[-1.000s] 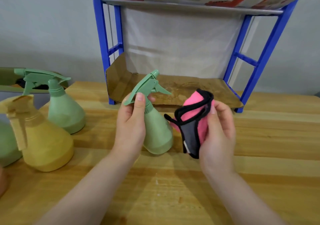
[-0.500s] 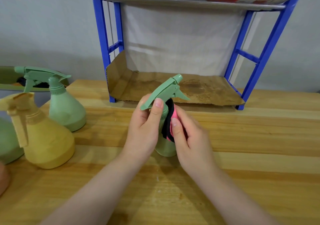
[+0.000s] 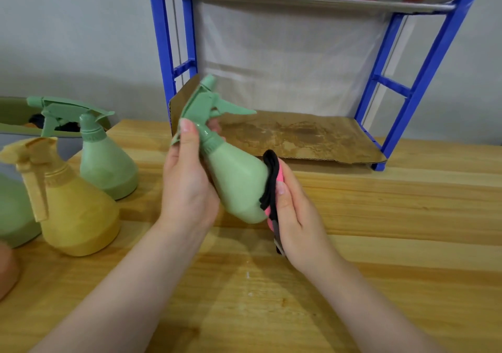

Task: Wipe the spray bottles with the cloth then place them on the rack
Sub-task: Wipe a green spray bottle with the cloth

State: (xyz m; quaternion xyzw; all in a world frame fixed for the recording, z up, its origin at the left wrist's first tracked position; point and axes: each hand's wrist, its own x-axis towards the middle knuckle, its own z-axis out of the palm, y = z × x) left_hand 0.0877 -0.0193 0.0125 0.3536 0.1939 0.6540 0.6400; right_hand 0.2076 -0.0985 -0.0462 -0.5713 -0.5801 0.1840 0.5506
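Left hand (image 3: pixel 187 189) fingers clamped on tilted green bottle (image 3: pixel 236 184) neck; right hand (image 3: pixel 296 216) fingers press cloth (image 3: pixel 271 178) against its base.

The cloth (image 3: pixel 271 187) is mostly hidden behind the right hand (image 3: pixel 296 216). At nine o'clock, another green bottle (image 3: pixel 15 214) and an orange object (image 3: pixel 6 271) are cut off by the edge.

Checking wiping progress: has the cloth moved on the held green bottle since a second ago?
Yes. The cloth, then held apart to the bottle's right, is pressed by the right hand against the base of the green bottle, which is tilted towards the blue rack.
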